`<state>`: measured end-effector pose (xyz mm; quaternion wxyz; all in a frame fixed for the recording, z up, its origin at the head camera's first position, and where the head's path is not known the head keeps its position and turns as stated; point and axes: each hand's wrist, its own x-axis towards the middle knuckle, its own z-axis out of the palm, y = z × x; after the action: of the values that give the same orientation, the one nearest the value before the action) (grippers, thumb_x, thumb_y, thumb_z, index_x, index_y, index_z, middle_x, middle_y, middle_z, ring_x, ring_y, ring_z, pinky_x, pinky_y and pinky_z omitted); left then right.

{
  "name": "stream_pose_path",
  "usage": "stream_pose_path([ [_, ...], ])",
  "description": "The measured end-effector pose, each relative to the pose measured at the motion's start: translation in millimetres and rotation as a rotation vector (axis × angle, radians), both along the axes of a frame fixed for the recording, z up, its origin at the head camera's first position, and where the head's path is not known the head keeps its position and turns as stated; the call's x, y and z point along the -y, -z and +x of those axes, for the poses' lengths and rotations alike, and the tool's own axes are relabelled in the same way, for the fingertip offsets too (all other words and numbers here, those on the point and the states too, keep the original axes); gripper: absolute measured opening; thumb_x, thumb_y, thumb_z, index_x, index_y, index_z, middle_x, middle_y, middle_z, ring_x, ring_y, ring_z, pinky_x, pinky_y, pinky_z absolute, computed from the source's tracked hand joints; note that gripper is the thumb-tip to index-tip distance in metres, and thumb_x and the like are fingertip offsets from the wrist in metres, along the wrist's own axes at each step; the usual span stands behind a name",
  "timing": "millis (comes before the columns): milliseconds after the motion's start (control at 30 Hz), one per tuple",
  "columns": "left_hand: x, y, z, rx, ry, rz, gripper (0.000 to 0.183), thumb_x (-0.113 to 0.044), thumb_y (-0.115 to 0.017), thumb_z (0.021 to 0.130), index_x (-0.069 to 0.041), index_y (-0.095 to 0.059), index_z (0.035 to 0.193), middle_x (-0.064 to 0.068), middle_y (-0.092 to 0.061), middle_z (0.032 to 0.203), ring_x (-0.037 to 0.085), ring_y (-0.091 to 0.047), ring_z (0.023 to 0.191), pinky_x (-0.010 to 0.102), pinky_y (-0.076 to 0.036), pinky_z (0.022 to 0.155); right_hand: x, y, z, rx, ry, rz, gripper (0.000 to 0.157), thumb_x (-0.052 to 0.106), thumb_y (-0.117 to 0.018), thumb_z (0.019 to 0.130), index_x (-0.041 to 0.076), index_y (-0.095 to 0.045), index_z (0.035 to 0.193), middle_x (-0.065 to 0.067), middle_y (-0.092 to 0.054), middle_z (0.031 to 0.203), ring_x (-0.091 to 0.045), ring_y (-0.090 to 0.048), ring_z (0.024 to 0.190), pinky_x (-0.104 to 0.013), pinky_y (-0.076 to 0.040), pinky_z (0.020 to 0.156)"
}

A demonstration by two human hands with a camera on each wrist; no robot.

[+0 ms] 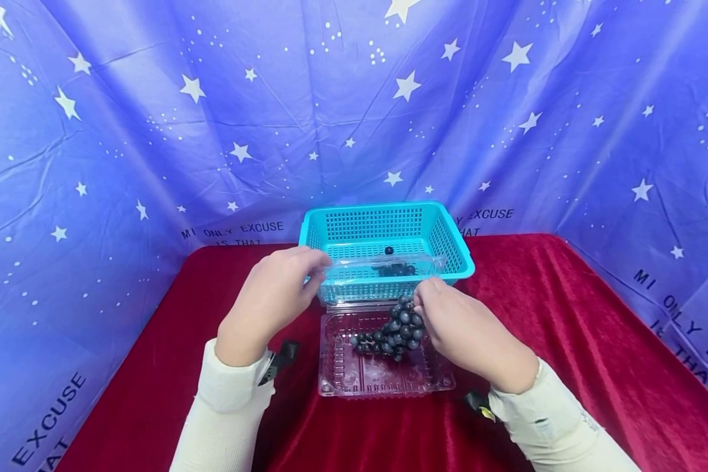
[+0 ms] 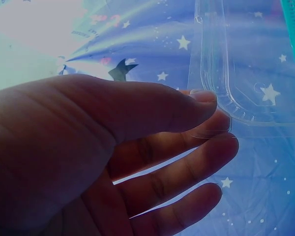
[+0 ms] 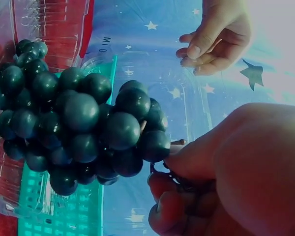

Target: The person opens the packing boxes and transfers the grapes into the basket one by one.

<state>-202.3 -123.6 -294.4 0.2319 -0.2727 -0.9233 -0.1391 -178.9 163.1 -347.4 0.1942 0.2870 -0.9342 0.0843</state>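
My right hand point(image 1: 463, 324) pinches the stem of a bunch of dark grapes point(image 3: 83, 113), and the bunch hangs over the clear plastic clamshell box point(image 1: 354, 387). With thumb and forefinger, my left hand point(image 1: 274, 295) pinches the corner of the box's raised lid point(image 2: 241, 115). The lid stands up from the hinge side in front of the turquoise basket point(image 1: 461, 246). Inside the basket, one loose dark grape point(image 1: 389, 250) shows, and more dark grapes point(image 1: 398, 269) are seen through the lid.
A dark red velvet cloth point(image 1: 537, 301) covers the table. Behind and on both sides hangs a blue curtain point(image 1: 307, 98) with white stars and lettering. The basket stands just beyond the box, near the table's back edge.
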Motion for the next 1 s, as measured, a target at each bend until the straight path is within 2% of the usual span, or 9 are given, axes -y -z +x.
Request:
stream_pose_path([
  [233,1,0.3,0.0,0.002,-0.001,-0.002,0.021,-0.013,-0.070,0.084,-0.020,-0.071,0.104,-0.008,-0.070,0.099,0.010,-0.066,0.094,0.033,-0.055,0.081,-1,-2.9,-0.7,-0.020,-0.022,-0.020,0.012,0.016,-0.059,0.092,0.013,-0.047,0.093,0.006,-0.042,0.079,-0.008,-0.041,0.069,-0.023,-0.044,0.062],
  [600,0,1.2,-0.8,-0.023,0.002,0.006,0.020,-0.013,-0.071,0.084,-0.019,-0.071,0.103,-0.007,-0.070,0.098,0.010,-0.066,0.090,0.032,-0.055,0.079,-6,-9.2,0.4,-0.050,-0.007,-0.053,0.011,0.016,-0.059,0.093,0.013,-0.048,0.094,0.006,-0.044,0.081,-0.009,-0.042,0.068,-0.025,-0.044,0.061],
  [800,1,1.7,-0.4,-0.029,-0.011,0.013,0.023,-0.013,-0.072,0.082,-0.019,-0.071,0.104,-0.007,-0.069,0.098,0.011,-0.065,0.089,0.032,-0.055,0.078,-8,-10.9,-0.7,-0.049,-0.001,-0.059,0.010,0.017,-0.058,0.093,0.014,-0.048,0.093,0.007,-0.043,0.079,-0.008,-0.042,0.067,-0.025,-0.044,0.060],
  [1000,2,1.5,-0.7,-0.027,-0.028,0.020,0.023,-0.014,-0.072,0.082,-0.020,-0.070,0.103,-0.008,-0.068,0.098,0.011,-0.065,0.084,0.032,-0.054,0.073,-10,-13.7,-1.5,-0.086,-0.028,-0.070,0.010,0.015,-0.059,0.093,0.013,-0.049,0.093,0.005,-0.044,0.081,-0.009,-0.044,0.069,-0.026,-0.045,0.062],
])
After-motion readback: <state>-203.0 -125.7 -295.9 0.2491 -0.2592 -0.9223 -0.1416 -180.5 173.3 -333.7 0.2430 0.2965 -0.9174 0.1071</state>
